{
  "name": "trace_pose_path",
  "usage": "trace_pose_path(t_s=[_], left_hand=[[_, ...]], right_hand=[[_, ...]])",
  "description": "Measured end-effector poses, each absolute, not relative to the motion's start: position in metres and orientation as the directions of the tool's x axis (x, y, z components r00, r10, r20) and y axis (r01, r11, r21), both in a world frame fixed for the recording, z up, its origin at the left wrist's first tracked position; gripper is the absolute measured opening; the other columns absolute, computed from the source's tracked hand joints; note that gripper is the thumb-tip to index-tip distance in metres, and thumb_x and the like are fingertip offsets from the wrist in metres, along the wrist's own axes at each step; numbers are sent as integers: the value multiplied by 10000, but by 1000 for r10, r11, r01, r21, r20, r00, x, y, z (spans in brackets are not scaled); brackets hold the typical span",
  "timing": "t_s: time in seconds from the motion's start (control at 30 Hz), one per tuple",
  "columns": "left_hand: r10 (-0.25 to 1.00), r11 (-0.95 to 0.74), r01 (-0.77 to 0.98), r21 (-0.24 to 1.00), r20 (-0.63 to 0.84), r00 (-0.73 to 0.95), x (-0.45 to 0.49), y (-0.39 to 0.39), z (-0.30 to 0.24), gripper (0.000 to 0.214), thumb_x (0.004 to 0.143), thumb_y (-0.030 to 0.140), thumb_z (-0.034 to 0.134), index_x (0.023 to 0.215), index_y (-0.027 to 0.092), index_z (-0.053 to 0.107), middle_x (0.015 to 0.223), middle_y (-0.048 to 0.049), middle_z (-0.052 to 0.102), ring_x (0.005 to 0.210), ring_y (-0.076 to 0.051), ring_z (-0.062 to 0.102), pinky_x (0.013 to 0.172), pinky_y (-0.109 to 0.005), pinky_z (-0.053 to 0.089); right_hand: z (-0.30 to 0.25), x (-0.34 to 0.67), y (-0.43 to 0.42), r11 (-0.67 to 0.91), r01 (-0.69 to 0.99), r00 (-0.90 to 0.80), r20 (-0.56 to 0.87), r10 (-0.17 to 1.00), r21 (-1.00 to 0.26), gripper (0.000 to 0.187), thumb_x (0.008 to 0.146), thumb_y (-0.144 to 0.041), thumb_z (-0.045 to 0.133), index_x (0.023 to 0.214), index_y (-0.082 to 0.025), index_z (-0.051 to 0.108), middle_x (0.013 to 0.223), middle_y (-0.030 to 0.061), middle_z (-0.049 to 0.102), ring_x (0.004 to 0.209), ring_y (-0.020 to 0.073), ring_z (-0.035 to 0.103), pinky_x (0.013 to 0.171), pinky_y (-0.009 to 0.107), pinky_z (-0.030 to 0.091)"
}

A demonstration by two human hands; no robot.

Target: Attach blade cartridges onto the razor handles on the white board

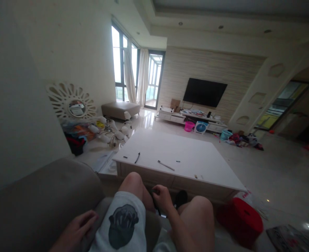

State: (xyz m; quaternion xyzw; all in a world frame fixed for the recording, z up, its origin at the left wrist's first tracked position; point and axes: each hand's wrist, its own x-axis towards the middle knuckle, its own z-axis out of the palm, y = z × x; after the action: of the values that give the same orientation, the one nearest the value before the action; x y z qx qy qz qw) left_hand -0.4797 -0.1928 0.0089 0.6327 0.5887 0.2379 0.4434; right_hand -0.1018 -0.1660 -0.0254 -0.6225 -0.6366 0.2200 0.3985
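Observation:
My left hand [78,229] rests low on the sofa beside my left thigh, fingers loosely extended with nothing visible in them. Between my knees, in front of the table, my right hand [163,197] is closed in a pinch. Something small and dark shows at its fingertips, too blurred to name. On the white table [170,145] lie a short black piece [125,157], a thin black stick with a pointed tip [137,158] and a longer grey stick with a dark end [166,165]. Another short black piece [178,161] and a tiny brownish item [195,176] lie farther right.
The sofa's armrest [47,189] is at my left. A red stool [241,220] stands by the table's right corner. White lamp parts [112,131] and bags lie on the floor at left. A TV cabinet [177,118] and a pink basket [189,126] are across the room.

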Motion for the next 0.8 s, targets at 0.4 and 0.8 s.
trace_pose_path(t_s=[0.4,0.8], left_hand=[[962,-23,444,896,-101,253,-430,-168,26,404,759,567,570,810,187,696,729,-22,657,718,-216,598,660,-278,452],[957,32,555,831,-186,222,-446,-154,38,371,698,586,631,690,216,656,689,-22,657,756,-255,621,682,-305,499]], right_hand=[[8,-37,-354,-52,740,500,496,710,-671,305,663,-388,716,955,-462,767,672,74,680,529,320,661,318,376,429],[24,-51,-325,-116,798,512,562,650,-592,299,750,-487,725,1049,-463,725,877,31,716,725,263,685,432,334,514]])
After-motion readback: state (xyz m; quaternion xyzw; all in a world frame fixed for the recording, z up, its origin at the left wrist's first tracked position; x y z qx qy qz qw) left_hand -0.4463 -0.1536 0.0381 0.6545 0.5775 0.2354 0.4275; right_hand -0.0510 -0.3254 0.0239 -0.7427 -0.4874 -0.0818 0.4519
